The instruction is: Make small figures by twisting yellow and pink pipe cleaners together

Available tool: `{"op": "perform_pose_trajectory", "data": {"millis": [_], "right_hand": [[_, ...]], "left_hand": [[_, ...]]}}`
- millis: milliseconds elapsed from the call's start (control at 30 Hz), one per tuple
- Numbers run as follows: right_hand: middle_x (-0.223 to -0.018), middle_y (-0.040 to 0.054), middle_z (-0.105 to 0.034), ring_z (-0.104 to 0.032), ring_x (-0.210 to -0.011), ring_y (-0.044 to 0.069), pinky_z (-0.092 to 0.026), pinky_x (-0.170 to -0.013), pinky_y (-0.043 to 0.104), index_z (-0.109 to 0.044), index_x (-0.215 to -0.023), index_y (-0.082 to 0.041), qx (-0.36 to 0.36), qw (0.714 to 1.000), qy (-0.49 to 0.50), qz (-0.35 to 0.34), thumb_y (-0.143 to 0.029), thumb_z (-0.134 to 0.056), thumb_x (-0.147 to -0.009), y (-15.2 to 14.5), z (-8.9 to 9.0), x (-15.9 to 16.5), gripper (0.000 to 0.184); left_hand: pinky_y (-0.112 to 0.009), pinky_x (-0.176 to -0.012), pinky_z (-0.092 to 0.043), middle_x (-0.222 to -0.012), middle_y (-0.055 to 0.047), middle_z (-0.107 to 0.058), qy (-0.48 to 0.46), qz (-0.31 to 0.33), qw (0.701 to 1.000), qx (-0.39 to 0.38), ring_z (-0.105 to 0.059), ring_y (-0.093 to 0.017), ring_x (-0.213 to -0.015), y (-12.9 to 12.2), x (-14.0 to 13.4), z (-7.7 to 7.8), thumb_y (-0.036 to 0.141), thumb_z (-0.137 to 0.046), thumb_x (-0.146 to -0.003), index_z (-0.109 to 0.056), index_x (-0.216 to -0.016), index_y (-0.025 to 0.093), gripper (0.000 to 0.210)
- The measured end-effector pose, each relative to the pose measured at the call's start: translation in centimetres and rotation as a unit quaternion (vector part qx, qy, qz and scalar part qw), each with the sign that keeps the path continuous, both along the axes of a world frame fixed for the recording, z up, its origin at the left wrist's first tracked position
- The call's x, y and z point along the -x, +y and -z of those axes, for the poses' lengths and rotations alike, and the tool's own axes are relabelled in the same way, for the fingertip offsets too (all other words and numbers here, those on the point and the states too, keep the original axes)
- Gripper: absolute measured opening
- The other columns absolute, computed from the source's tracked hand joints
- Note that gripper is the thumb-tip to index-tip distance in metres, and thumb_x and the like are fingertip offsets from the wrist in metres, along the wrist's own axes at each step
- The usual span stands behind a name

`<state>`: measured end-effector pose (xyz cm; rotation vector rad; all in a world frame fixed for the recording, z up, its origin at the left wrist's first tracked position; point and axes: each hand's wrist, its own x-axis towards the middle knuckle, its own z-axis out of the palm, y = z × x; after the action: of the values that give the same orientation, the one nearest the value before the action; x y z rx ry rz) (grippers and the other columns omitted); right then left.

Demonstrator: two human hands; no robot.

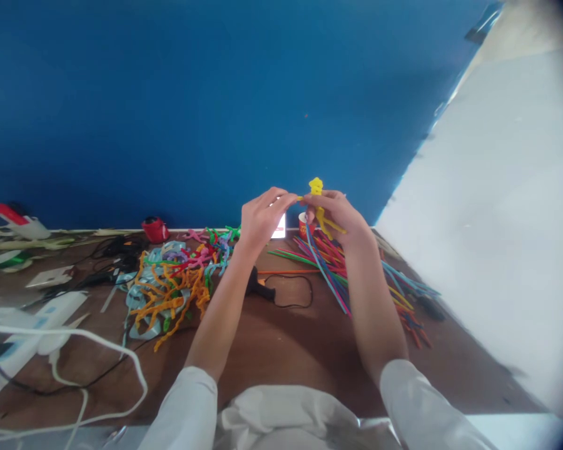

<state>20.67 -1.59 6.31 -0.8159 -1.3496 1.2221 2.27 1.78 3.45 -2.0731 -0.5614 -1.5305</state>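
Yellow pipe cleaner pinched between both hands

Pipe cleaner work sits right at my fingertips, raised above the worktop (281, 350) in front of the blue wall (192, 94). My right hand (340, 215) is the nearer one to the yellow pipe cleaner (317, 200): its grip is closed around the piece, whose long axis runs roughly upright, with a curled knot (316, 185) poking out above my fingers and a bent tail hanging below my palm. A few straight blue and pink stems (326, 272) also run down from that hand toward the worktop. My left hand (263, 215) comes in from the left, its thumb and forefinger closed to a fine pinch on a short end of the yellow piece, so the two grips nearly touch.

Below, a tangle of orange, green and pink curled pipe cleaners (173, 287) lies to the left, well apart from my hands, and a fan of straight coloured stems (394, 287) spreads to the right. A red cup (304, 224) stands just behind my right hand.
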Motion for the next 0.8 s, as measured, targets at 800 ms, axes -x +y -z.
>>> {"op": "perform_pose_trajectory", "data": {"millis": [800], "right_hand": [[-0.068, 0.0037, -0.069, -0.06, -0.065, 0.017, -0.044, -0.063, 0.03, -0.068, -0.073, -0.018, -0.311, 0.853, -0.356, 0.223, -0.032, -0.063, -0.086, 0.3, 1.0, 0.9, 0.02]], "left_hand": [[-0.022, -0.052, -0.03, -0.055, 0.004, -0.046, -0.186, 0.221, 0.812, 0.507, -0.043, -0.009, -0.05, -1.1, -1.0, -1.1, 0.026, -0.057, -0.086, -0.057, -0.068, 0.019, 0.02]]}}
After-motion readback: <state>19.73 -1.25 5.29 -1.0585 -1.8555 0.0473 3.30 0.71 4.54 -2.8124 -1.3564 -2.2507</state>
